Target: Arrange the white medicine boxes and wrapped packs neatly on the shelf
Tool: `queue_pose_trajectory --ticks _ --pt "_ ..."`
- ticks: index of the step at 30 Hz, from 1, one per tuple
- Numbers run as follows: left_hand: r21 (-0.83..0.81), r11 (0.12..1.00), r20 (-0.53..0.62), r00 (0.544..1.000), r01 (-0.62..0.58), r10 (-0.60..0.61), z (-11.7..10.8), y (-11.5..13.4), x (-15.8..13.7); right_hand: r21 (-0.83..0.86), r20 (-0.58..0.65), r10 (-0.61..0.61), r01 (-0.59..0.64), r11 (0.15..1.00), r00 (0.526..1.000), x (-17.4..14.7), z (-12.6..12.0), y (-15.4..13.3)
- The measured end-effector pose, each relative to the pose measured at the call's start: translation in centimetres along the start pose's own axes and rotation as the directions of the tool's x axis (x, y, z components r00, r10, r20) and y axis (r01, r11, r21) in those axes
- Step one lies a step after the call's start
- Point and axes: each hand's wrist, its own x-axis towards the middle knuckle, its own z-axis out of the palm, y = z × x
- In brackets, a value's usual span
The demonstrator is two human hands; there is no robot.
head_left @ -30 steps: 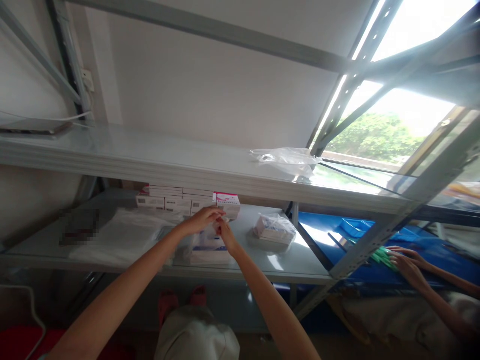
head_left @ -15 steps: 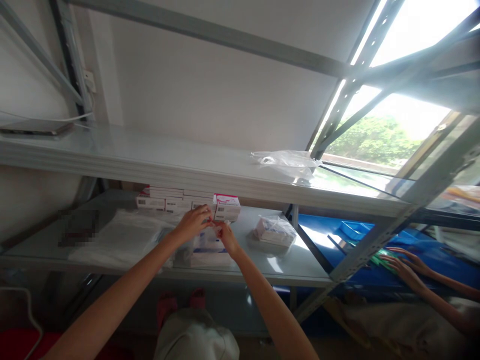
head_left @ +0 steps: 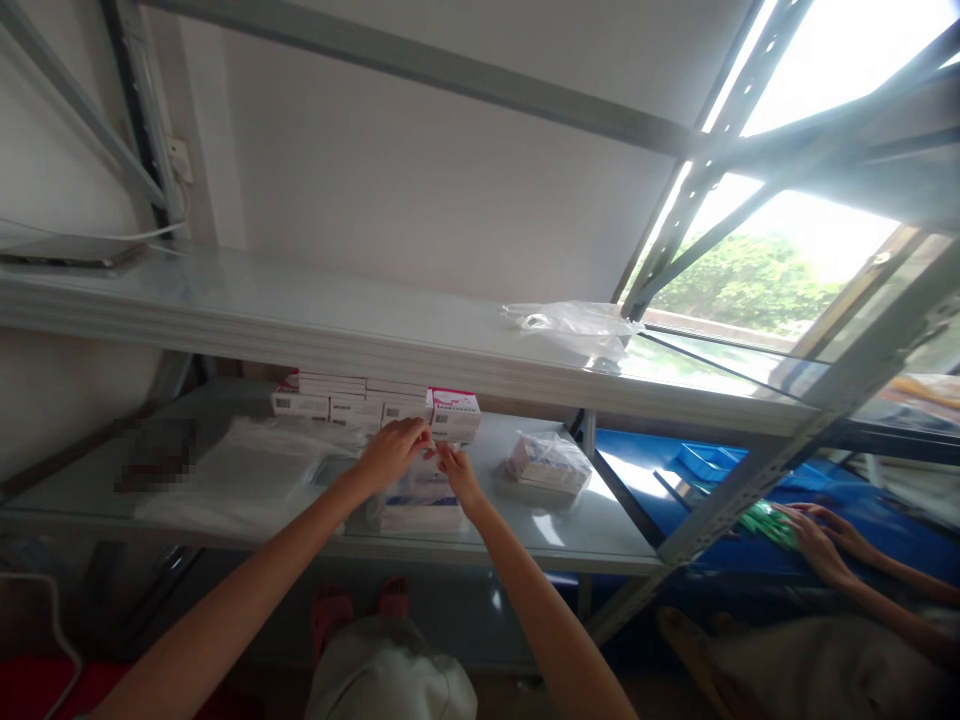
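Left grip (head_left: 391, 452) and right grip (head_left: 456, 474): fingertips pinched together on the top edge of a clear bagged packet (head_left: 417, 500), lying on the lower shelf (head_left: 585, 520). Stacked white boxes (head_left: 375, 405) at 12 o'clock, just behind. Second bagged packet (head_left: 547, 462) at 3 o'clock, apart.

Both bare forearms rise from the lower edge of the frame and converge just below its centre. The left hand (head_left: 390, 452) comes in from the lower left, knuckles up, its fingers curled and pinched together at the tips. The right hand (head_left: 457, 474) comes in from the lower middle, fingers drawn together and pointing up-left, fingertips meeting those of the left hand.
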Motion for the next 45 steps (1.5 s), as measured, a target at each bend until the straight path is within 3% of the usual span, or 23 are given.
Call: queue_pose_trajectory --ticks 5,11,19,24,28,34,45 --pt "-0.323 0.941 0.056 0.995 0.097 -0.083 2.7 -0.7 -0.5 0.022 0.008 -0.006 0.006 1.0 1.0 -0.3 -0.1 -0.6" --pt "-0.498 0.844 0.248 0.965 0.197 -0.079 3.6 -2.0 -0.2 0.016 0.039 -0.041 0.04 0.999 0.998 -0.8 -0.5 -1.1" --pt "-0.528 0.782 0.327 0.929 0.33 -0.171 2.3 -2.6 0.0 -0.256 0.162 -0.169 0.206 0.944 0.972 -0.9 -1.9 -1.6" --pt "-0.607 0.719 0.323 0.931 0.339 -0.167 2.8 -3.0 -0.2 -0.547 0.233 -0.3 0.38 0.746 0.925 -1.3 -2.2 -2.1" --pt "-0.649 0.684 0.337 0.932 0.332 -0.133 2.8 -2.9 -0.2 -0.711 0.255 -0.316 0.398 0.58 0.914 -1.9 -2.1 -2.4" --pt "-0.602 0.748 0.355 0.933 0.279 -0.062 2.8 -2.8 -0.3 -0.753 0.275 -0.323 0.412 0.514 0.906 -2.1 -2.0 -2.3" --pt "-0.607 0.746 0.368 0.929 0.273 -0.04 3.7 -4.2 -1.1 -0.79 0.278 -0.313 0.401 0.463 0.908 -2.1 -2.3 -1.7"
